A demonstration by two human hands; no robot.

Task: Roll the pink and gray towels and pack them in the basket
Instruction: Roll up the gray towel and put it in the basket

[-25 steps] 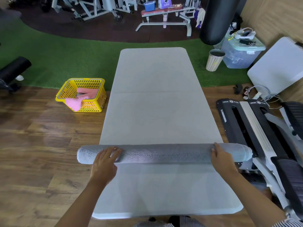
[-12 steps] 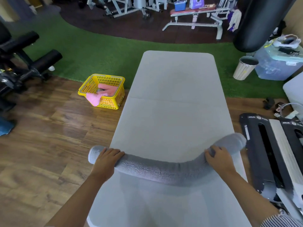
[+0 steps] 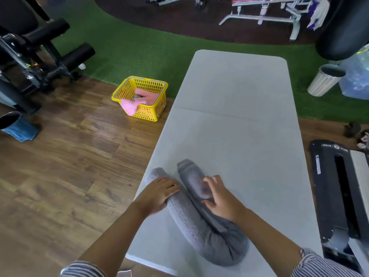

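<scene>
Two hands on one rolled gray towel, bent double on a pale table.

One gray towel rolled into a long tube and folded into a U, bend toward the near edge, both ends pointing away, lying side by side. Left hand curled over the left limb near its end, gripping it; right hand on the right limb, fingers spread and only slightly bent, pressing rather than clasping. One pink towel in one yellow basket, a corner draped over the rim. Basket down on the wooden floor, just left of the gray table, well apart from the gray towel. Beyond: green turf, one pale bin, black gym machine at left, one weight bench at the far end.
</scene>
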